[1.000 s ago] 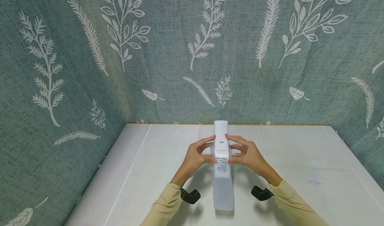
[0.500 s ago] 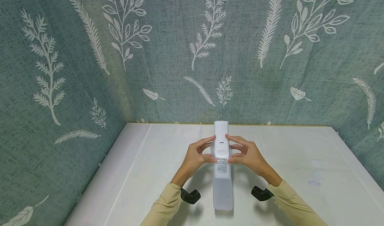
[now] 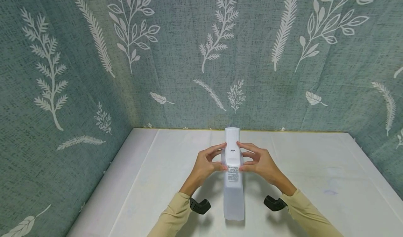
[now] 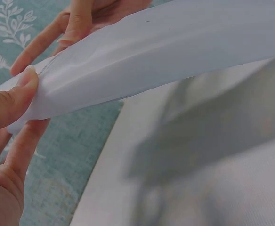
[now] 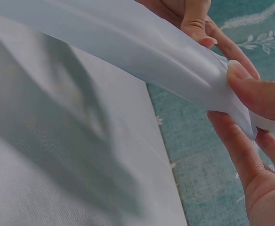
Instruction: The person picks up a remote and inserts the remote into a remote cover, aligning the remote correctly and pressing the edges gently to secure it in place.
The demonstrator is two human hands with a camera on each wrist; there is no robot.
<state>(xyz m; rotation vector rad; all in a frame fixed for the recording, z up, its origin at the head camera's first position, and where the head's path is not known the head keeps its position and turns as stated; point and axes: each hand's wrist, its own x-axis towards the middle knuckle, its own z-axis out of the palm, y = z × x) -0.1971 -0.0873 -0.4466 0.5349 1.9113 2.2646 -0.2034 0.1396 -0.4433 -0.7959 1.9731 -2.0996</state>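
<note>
A long white plastic device [image 3: 234, 202] is held lengthwise in front of me, its narrow end pointing away. Its upper part bears a small slot, and grey printed text [image 3: 233, 174] sits below that. The near section looks plain and slightly greyer. From the left side my left hand [image 3: 205, 162] pinches the device between thumb and fingers. My right hand [image 3: 260, 163] mirrors that grip on the right side. In the left wrist view the smooth body of the device [image 4: 142, 54] stretches over the tabletop, with a thumb [image 4: 15, 101] pressed against it. Its far side is hidden there.
A white-covered table [image 3: 170, 153] lies beneath, with the device's shadow [image 5: 48, 127] falling on it. Green leaf-patterned fabric [image 3: 182, 55] rises behind the far edge and along the left. Black wrist mounts [image 3: 200, 206] hang under both forearms.
The head view has shifted very slightly. Both hands keep the same grip, and the device stays almost in place.
</note>
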